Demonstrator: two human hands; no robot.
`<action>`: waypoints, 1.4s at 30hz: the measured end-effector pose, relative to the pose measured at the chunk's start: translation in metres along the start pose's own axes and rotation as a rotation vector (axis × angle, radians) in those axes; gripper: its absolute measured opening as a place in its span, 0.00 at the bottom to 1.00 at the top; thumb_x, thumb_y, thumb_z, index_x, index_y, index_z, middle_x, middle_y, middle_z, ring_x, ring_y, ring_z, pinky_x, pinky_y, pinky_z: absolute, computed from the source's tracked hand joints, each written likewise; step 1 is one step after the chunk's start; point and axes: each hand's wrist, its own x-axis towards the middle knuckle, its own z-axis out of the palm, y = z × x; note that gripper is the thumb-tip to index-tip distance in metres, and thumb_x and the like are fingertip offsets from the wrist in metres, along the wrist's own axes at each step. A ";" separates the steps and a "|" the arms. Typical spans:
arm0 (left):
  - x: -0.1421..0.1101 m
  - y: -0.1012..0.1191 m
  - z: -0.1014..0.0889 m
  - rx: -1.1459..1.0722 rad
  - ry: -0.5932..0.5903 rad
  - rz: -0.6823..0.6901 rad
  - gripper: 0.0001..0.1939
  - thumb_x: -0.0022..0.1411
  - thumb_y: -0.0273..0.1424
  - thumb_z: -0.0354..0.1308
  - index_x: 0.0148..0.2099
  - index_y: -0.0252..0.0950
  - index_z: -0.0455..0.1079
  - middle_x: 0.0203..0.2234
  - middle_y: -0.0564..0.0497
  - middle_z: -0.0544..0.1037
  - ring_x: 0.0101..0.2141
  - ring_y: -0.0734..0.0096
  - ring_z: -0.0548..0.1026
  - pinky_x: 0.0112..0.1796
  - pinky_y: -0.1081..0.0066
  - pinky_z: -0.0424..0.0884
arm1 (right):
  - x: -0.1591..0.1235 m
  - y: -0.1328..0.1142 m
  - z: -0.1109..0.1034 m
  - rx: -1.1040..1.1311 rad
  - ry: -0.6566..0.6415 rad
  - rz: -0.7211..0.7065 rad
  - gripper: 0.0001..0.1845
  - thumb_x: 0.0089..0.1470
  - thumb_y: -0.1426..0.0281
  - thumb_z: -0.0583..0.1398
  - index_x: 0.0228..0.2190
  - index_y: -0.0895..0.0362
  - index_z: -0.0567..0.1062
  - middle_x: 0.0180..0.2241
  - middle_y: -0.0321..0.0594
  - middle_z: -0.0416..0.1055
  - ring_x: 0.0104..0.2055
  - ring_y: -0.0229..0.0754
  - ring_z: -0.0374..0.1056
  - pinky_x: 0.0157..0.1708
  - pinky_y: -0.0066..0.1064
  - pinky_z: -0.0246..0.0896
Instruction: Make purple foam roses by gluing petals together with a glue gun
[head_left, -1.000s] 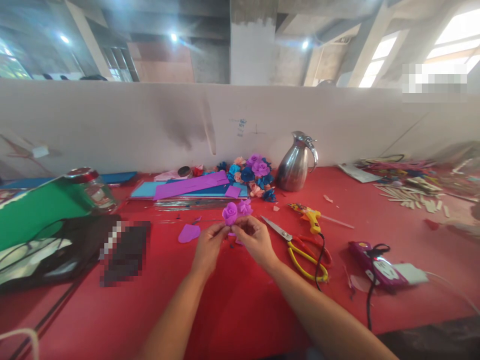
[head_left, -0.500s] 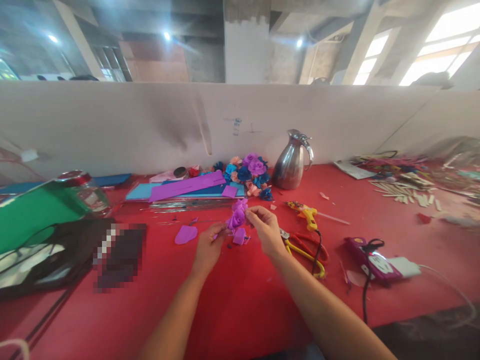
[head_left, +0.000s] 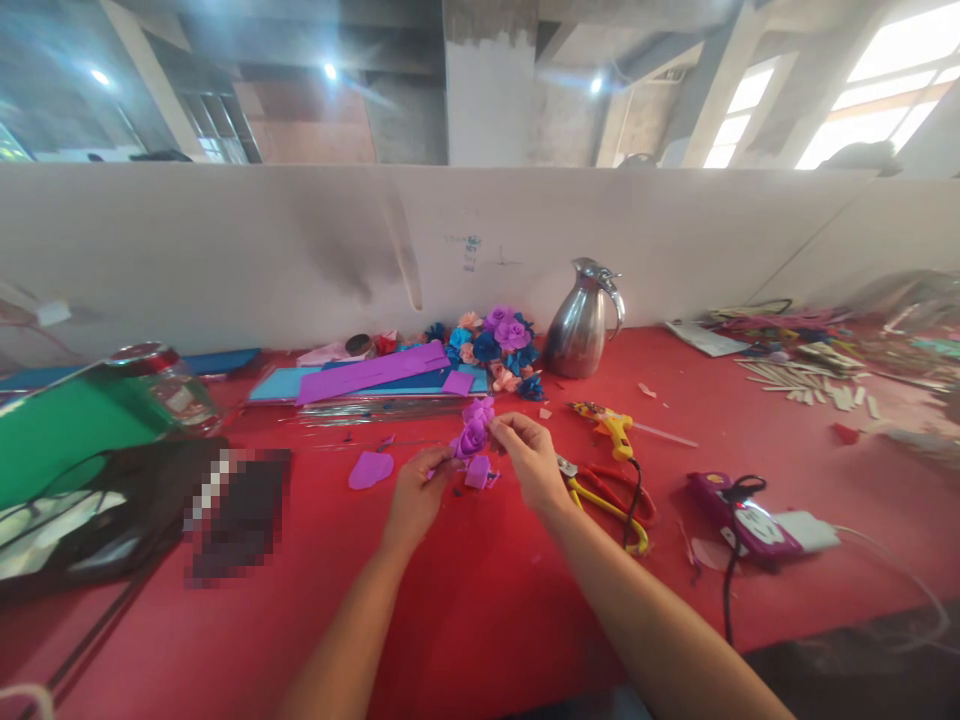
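Both my hands meet over the red table [head_left: 480,600] around a purple foam rose [head_left: 472,436]. My left hand [head_left: 417,492] pinches the flower from below and left, fingers closed. My right hand [head_left: 529,460] pinches it from the right, fingers closed on its edge. A second purple rose [head_left: 480,410] lies just behind the first. Small purple foam scraps [head_left: 478,472] lie under the hands, and a purple heart-shaped petal [head_left: 369,469] lies to the left.
Scissors with yellow and red handles [head_left: 607,495] and a yellow glue gun [head_left: 611,428] lie right of my hands. A steel jug [head_left: 581,322], a heap of foam roses [head_left: 495,345], foam sheets [head_left: 375,375], a jar [head_left: 169,385] and a purple device with cables [head_left: 742,520] surround them.
The rose has tilted and shifted right as my right hand lifted to its side. My left hand dropped lower. The scissors' blades are now hidden behind my right hand.
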 end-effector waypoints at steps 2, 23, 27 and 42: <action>0.000 0.000 0.000 0.010 -0.003 0.004 0.08 0.51 0.32 0.60 0.33 0.39 0.79 0.26 0.50 0.79 0.35 0.62 0.74 0.40 0.69 0.65 | -0.001 -0.001 0.000 -0.003 -0.041 -0.011 0.10 0.47 0.63 0.60 0.23 0.57 0.72 0.20 0.32 0.66 0.24 0.34 0.60 0.26 0.26 0.56; 0.002 -0.008 -0.001 -0.011 -0.032 0.001 0.11 0.52 0.33 0.60 0.37 0.38 0.79 0.32 0.49 0.80 0.36 0.63 0.74 0.39 0.68 0.67 | -0.001 0.008 0.000 -0.035 -0.011 -0.040 0.10 0.47 0.64 0.59 0.21 0.57 0.69 0.20 0.32 0.63 0.24 0.34 0.58 0.26 0.26 0.53; 0.001 -0.004 0.000 -0.032 -0.025 -0.010 0.10 0.52 0.32 0.60 0.36 0.38 0.79 0.29 0.49 0.80 0.36 0.62 0.74 0.40 0.68 0.66 | 0.000 0.008 0.000 0.004 -0.018 -0.005 0.10 0.47 0.64 0.59 0.21 0.57 0.70 0.20 0.32 0.64 0.24 0.34 0.58 0.26 0.26 0.54; 0.002 -0.007 -0.001 -0.173 -0.100 -0.089 0.12 0.52 0.35 0.61 0.38 0.36 0.78 0.28 0.50 0.78 0.32 0.67 0.72 0.39 0.70 0.64 | 0.001 0.009 0.000 0.003 0.009 -0.014 0.07 0.45 0.67 0.59 0.22 0.57 0.70 0.20 0.31 0.65 0.23 0.34 0.59 0.25 0.26 0.55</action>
